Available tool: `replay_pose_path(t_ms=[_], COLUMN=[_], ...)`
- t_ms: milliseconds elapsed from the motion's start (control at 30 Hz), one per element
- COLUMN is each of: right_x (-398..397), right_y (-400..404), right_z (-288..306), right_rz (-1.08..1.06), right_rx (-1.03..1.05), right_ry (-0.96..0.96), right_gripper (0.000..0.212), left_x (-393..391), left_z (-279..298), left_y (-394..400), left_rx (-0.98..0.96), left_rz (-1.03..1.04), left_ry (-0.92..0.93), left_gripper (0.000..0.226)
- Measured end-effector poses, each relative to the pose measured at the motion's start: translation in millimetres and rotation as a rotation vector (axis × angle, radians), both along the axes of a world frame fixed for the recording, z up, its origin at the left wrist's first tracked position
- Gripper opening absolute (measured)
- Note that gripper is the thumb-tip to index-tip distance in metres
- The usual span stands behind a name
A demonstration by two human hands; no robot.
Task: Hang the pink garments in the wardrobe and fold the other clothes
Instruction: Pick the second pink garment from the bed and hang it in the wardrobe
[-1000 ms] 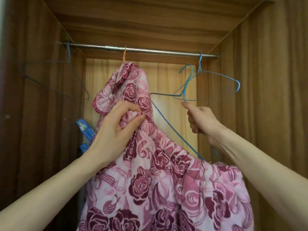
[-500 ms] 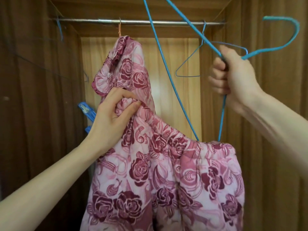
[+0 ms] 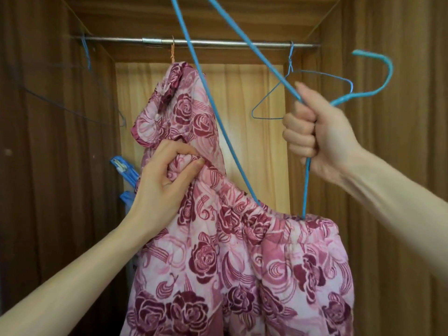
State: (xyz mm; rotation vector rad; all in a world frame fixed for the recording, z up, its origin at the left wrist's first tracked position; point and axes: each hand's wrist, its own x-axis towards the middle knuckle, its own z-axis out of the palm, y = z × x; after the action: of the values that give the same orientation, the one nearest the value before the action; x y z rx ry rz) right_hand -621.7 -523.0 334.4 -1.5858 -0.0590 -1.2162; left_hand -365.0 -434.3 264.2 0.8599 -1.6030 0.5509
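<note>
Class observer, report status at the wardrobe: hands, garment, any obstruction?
Left hand grips pink garment. Right hand grips blue hanger, threaded into the waistband, not on rail. Nothing blocking.

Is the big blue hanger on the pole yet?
No, it is off. The right hand grips the blue hanger, and its hook curls in the air, clear of the pole.

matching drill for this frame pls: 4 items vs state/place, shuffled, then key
Items:
1. left hand
2. right hand
3. thin blue wire hanger
4. rail

States:
A. hangs empty on the rail, right side
B. bunches the pink rose-print garment
C. spans the wardrobe top
D. grips the thick blue hanger, whose wires enter the garment's waistband

Pairs: 1-B, 2-D, 3-A, 4-C
</note>
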Motion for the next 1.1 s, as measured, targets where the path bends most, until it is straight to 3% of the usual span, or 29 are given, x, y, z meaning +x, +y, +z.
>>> replay_pose_path(t_ms=[233,400,700,933,1033,1100], right_x=[-14,-22,-49,-40,-21,-5], right_y=[-5,-6,-8,7,16,25], right_z=[-25,-43,-64,-57,-53,-45], right_rz=[0.018,-0.09,-0.113,-0.29,-0.337,-0.299], right_rx=[0.133,0.092,0.186,-0.017,-0.133,-0.199], right_ry=[0.288,0.58,0.814,1.168,1.283,1.256], right_gripper=[0.05,0.049,0.05,0.055,0.056,0.056], left_x=[5,4,31,46,33,19], left_z=[-2,-6,-19,-22,-21,-21], left_y=[3,4,15,24,21,17], left_rx=[-0.016,-0.049,-0.038,0.052,0.12,0.169], left_rz=[0.015,0.03,0.076,0.057,-0.002,-0.033], left_ry=[0.047,0.059,0.143,0.207,0.109,-0.02], left_gripper=[0.005,0.008,0.011,0.012,0.015,0.012])
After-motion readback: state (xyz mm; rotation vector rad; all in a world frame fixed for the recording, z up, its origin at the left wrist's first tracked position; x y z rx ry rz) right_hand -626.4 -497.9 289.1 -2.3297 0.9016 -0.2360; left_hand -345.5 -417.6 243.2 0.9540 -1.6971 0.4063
